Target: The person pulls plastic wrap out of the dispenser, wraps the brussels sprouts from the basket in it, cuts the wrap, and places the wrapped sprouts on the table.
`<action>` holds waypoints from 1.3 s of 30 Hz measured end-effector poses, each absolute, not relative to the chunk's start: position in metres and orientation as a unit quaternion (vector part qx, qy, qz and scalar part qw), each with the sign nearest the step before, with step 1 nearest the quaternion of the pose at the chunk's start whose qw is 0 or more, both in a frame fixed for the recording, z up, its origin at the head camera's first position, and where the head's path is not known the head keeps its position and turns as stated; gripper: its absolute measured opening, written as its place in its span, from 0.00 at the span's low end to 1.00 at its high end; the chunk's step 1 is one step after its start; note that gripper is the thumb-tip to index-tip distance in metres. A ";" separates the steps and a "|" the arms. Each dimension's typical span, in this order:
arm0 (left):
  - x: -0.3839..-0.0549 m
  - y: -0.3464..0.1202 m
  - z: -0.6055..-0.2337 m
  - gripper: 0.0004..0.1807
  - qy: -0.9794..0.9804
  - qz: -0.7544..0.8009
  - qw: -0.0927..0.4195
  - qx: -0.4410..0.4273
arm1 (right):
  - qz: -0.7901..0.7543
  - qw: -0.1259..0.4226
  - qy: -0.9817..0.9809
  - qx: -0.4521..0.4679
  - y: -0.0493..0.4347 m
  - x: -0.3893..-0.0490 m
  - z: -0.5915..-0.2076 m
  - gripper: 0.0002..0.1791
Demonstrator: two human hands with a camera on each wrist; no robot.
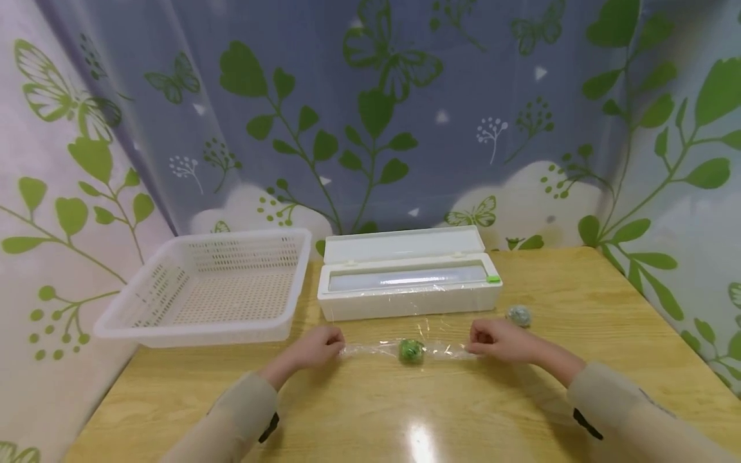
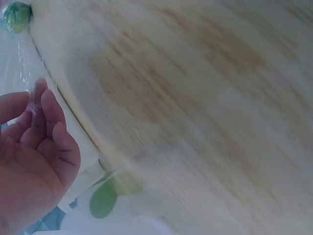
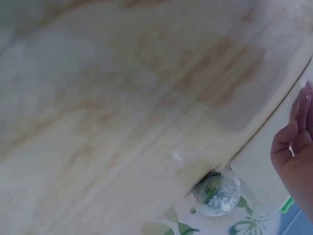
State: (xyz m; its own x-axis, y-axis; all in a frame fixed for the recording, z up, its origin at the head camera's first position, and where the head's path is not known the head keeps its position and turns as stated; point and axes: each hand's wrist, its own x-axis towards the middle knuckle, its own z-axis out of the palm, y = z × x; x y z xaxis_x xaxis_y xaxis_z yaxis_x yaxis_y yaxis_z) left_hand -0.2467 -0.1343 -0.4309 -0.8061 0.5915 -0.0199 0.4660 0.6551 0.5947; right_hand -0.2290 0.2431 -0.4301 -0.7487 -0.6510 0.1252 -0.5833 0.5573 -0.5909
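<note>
A strip of clear cling film (image 1: pixel 405 349) is held taut just above the wooden table (image 1: pixel 370 411), one end pinched by the left hand (image 1: pixel 317 347), the other by the right hand (image 1: pixel 499 341). Both hands are seen with fingers curled onto the film ends. At mid-strip a small green ball (image 1: pixel 411 350) is enclosed in the film; it looks round, mottled green, glossy under the wrap. The film itself appears crinkled and bunched into a narrow band either side of the ball. The ball is located in front of the white film dispenser box (image 1: pixel 408 286), roughly at its centre. The box lid is open, the roll is visible inside, and a green slider (image 1: pixel 493 279) sits at its right end. A second ball, already wrapped (image 1: pixel 518 315), greyish-green and shiny, lies on the table just behind the right hand. A white perforated basket (image 1: pixel 208 286) is placed left of the box. Both wrist views are blurred; the left fingers (image 2: pixel 36 115) are seen closed on film.
</note>
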 end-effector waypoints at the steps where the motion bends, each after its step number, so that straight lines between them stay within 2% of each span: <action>1: -0.247 -0.134 -0.431 0.08 0.904 0.297 0.108 0.287 | -0.311 0.060 0.880 -0.355 0.243 -0.230 -0.430 0.07; 5: -0.249 -0.134 -0.430 0.08 0.904 0.316 0.122 0.262 | -0.295 0.067 0.881 -0.363 0.243 -0.233 -0.430 0.06; 11: -0.254 -0.135 -0.430 0.09 0.897 0.357 0.140 0.222 | -0.306 0.058 0.898 -0.312 0.242 -0.240 -0.432 0.08; 20: -0.262 -0.128 -0.430 0.06 0.932 0.288 0.108 0.191 | -0.259 0.048 0.932 -0.249 0.233 -0.249 -0.427 0.09; 25: -0.261 -0.127 -0.436 0.04 0.939 0.268 0.105 0.187 | -0.220 0.029 0.943 -0.248 0.229 -0.249 -0.430 0.12; 28: -0.260 -0.127 -0.439 0.06 0.941 0.264 0.096 0.186 | -0.199 0.022 0.944 -0.262 0.228 -0.249 -0.433 0.12; 34: -0.257 -0.126 -0.444 0.08 0.950 0.190 0.064 0.242 | -0.161 0.004 0.939 -0.303 0.229 -0.245 -0.435 0.10; 39: -0.256 -0.127 -0.440 0.10 0.944 0.131 0.048 0.299 | -0.092 -0.067 0.930 -0.349 0.226 -0.243 -0.437 0.14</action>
State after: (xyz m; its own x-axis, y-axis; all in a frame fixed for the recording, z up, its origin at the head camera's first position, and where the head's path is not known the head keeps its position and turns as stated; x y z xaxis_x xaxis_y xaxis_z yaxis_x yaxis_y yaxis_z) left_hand -0.2557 -0.1270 -0.4399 -0.8159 0.5780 -0.0128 0.5526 0.7861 0.2771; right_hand -0.2425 0.2260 -0.4368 -0.7478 -0.6367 0.1883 -0.6612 0.7397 -0.1248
